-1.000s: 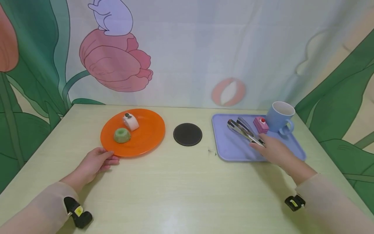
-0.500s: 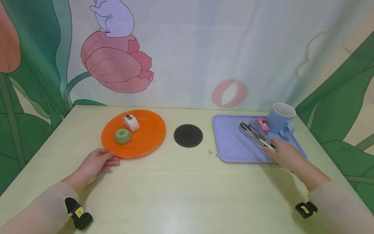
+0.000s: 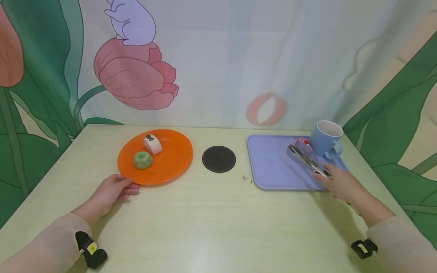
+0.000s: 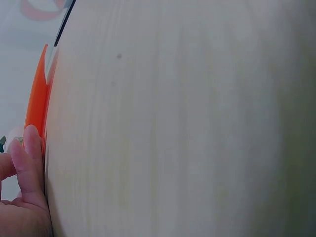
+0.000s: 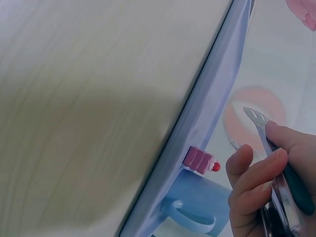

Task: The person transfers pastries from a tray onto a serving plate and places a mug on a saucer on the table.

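Orange plate (image 3: 172,161), near rim pinched between thumb and fingers of left hand (image 3: 114,189), holds green ring cake (image 3: 142,160), then white roll cake (image 3: 154,145). Black coaster (image 3: 219,159) right of plate. Lavender tray (image 3: 273,176) holds pink cherry-topped cake (image 5: 197,160), blue mug (image 3: 322,140) beside it. Right hand (image 3: 343,185) grips metal tongs (image 3: 311,163) above tray, tips beyond fingers, near pink cherry-topped cake.

Long pale beige sleeve (image 3: 51,242) at lower left of the frame, rounded black plastic wrist device (image 3: 92,256) with yellow label (image 3: 92,248) near its cuff, matching pale beige sleeve (image 3: 403,244) at lower right, boxy black wrist device (image 3: 359,251) bearing yellow marking (image 3: 363,247).
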Motion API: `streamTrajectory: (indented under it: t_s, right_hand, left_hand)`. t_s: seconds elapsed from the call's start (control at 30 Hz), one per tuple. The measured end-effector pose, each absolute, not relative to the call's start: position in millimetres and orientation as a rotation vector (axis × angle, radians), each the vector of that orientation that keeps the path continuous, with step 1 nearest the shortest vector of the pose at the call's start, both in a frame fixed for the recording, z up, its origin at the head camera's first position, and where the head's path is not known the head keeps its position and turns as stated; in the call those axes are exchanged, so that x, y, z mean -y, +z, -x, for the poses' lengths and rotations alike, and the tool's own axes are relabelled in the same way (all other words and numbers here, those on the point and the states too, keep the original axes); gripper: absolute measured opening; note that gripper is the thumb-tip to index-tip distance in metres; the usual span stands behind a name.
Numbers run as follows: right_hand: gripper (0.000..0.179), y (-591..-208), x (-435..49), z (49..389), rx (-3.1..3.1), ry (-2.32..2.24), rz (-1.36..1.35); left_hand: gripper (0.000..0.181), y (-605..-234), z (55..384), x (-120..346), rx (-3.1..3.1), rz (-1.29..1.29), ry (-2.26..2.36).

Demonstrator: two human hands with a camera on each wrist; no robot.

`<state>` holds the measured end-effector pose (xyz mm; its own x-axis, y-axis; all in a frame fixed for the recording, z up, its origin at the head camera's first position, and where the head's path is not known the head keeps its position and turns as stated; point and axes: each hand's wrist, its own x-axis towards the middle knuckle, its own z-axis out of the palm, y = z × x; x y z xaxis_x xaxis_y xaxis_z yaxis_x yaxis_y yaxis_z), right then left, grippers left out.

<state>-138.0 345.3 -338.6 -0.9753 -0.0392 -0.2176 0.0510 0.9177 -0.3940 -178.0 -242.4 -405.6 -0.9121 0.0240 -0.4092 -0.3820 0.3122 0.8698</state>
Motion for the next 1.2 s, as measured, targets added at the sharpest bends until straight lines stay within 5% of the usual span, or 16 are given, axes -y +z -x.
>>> streamTrajectory:
  t_s: [1.2]
  right_hand:
    - [0.087,-342,-369,138,-2.878,-0.507,-0.120]
  left_hand:
    - [0.041,-403,178,241,-2.233,0.338,1.616]
